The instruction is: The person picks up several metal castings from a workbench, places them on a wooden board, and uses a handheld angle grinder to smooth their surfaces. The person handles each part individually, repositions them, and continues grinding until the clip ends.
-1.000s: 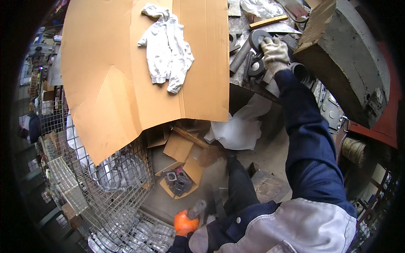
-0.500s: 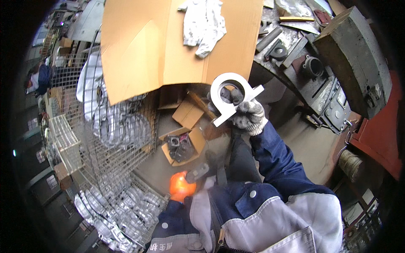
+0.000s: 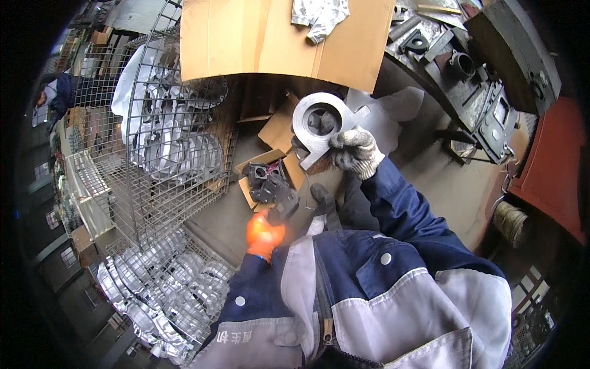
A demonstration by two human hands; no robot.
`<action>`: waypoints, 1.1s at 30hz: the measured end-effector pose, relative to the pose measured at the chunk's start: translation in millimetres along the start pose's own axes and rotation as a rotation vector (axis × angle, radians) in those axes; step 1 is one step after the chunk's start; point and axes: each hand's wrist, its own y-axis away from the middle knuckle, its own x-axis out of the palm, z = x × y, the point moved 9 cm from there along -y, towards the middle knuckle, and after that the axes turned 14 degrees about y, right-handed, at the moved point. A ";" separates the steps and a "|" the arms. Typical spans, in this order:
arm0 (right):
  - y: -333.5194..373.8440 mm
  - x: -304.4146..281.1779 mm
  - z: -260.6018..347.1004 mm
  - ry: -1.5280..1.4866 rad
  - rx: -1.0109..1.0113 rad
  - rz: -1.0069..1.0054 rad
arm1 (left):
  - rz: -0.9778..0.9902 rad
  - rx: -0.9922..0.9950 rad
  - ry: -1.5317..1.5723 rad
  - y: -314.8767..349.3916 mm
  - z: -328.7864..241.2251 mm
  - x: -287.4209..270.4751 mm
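Observation:
My right hand (image 3: 357, 152), in a grey work glove with a pale cuff, is closed on a silver metal ring bracket (image 3: 301, 128). The bracket is a thick ring with a flat foot along one side. Gloved fingers show through its bore. Lower and to the left, my left hand (image 3: 265, 235) wears an orange glove and is closed around a dark grey, blocky object (image 3: 285, 206) whose kind I cannot make out. Just beyond that object stands an open cardboard box (image 3: 249, 194) with dark metal parts (image 3: 264, 178) in it.
Wire cages (image 3: 138, 178) full of silver castings (image 3: 175, 138) stand on the left. A large cardboard sheet (image 3: 258, 43) with a stained white glove (image 3: 321, 17) lies ahead. To the right is a metal bench (image 3: 424, 55) with dark parts, beside a big grey block (image 3: 516, 49).
My left hand has come up with the dark object, nearer the open box. The ring bracket is still in my right hand, slightly turned and further left and up. The view has shifted.

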 end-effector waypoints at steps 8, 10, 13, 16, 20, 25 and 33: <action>19.7 -34.3 -6.3 0.254 0.061 -0.211 | -0.094 0.012 0.226 -2.0 -41.7 -30.3; 17.1 -49.8 -2.2 0.370 0.163 -0.230 | -0.063 0.006 0.380 -9.5 -53.3 -22.9; 15.6 -75.1 16.8 0.440 0.139 -0.258 | -0.043 0.033 0.524 -26.5 -72.5 -11.5; 2.4 -85.6 28.0 0.159 0.227 -0.095 | -0.045 0.018 0.478 -45.2 -88.5 -0.1; -15.5 -77.1 56.0 -0.194 0.129 0.163 | -0.032 0.058 0.445 -67.4 -121.7 17.9; -15.0 -97.6 71.8 -0.342 0.167 0.119 | 0.003 0.069 0.311 -100.5 -183.7 40.1; 8.0 -123.9 119.2 -0.367 0.139 0.031 | 0.081 0.213 0.260 -130.9 -315.4 72.7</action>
